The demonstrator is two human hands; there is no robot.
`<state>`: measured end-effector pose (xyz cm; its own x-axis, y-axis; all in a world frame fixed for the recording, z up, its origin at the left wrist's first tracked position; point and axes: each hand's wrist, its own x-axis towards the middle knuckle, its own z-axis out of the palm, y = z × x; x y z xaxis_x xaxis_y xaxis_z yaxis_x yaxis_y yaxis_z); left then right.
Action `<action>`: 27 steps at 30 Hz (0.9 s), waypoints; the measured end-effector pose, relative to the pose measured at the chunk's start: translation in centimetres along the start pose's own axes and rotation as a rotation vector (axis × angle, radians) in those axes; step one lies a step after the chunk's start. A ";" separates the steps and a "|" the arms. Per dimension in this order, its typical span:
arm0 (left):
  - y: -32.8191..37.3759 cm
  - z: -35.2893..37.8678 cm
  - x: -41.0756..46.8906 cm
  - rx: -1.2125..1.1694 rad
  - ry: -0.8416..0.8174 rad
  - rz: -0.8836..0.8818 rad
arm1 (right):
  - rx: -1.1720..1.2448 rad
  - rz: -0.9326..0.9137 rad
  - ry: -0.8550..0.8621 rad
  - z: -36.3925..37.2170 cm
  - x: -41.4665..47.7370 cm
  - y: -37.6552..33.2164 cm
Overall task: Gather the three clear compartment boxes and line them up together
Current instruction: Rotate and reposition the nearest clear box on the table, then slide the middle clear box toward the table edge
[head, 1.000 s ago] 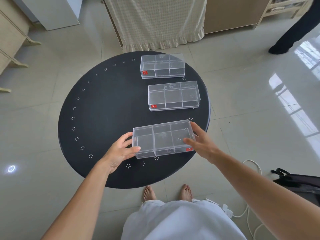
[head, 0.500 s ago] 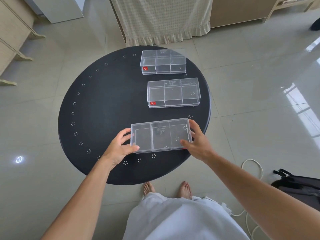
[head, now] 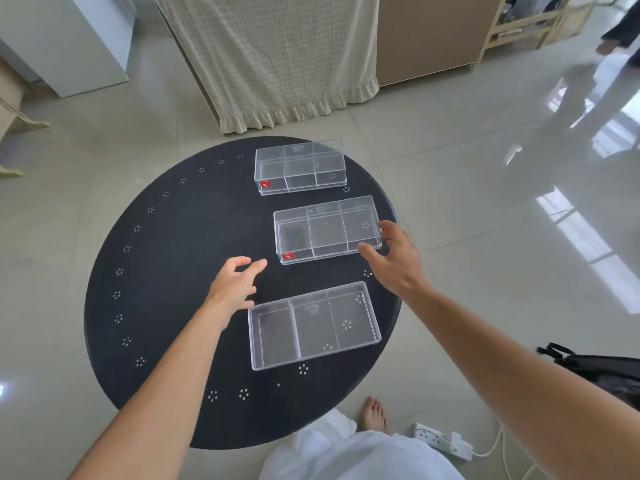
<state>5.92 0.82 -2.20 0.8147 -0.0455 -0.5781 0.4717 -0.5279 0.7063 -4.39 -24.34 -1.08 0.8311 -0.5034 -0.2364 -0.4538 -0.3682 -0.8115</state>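
Both hands are spread and empty. The right hand (head: pixel 394 258) reaches the right end of the middle box (head: pixel 327 230): its thumb lies at the box's near right corner and its fingers (head: pixel 388 227) at the right end wall, touching or very close, I cannot tell which. The left hand (head: pixel 235 282) hovers over bare tabletop (head: pixel 173 271), fingers curled loosely, just short of that box's near left corner, where a red label (head: pixel 288 256) shows, and just beyond the near box's far left corner.

Three boxes sit in a column on the right half of the round black tabletop, well apart from one another. The far box (head: pixel 299 168) is by the far edge, the middle box by the right edge, and the near box (head: pixel 313 325) toward the near right edge, slightly skewed against the other two.

Judging by the thin clear walls, each box is light, stiff and hard, with smooth sides that could slip under a weak pinch. All compartments look empty, so nothing will shift inside. The safest hold is likely one hand on each short end, palms pressing inward, thumbs over the rim. Sliding should work as well as lifting, since the tabletop is flat. Pressing too hard could flex or crack a wall; pushing from one end alone would probably turn the box.
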 end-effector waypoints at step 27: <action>9.2 1.2 9.7 0.179 -0.243 -0.226 | -0.063 0.496 -0.081 1.5 12.1 -2.5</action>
<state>17.79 -5.49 -1.76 0.5828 -0.0996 -0.8065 0.5464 -0.6866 0.4797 7.27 -28.34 -2.67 0.5320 -0.5683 -0.6277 -0.8165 -0.1481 -0.5580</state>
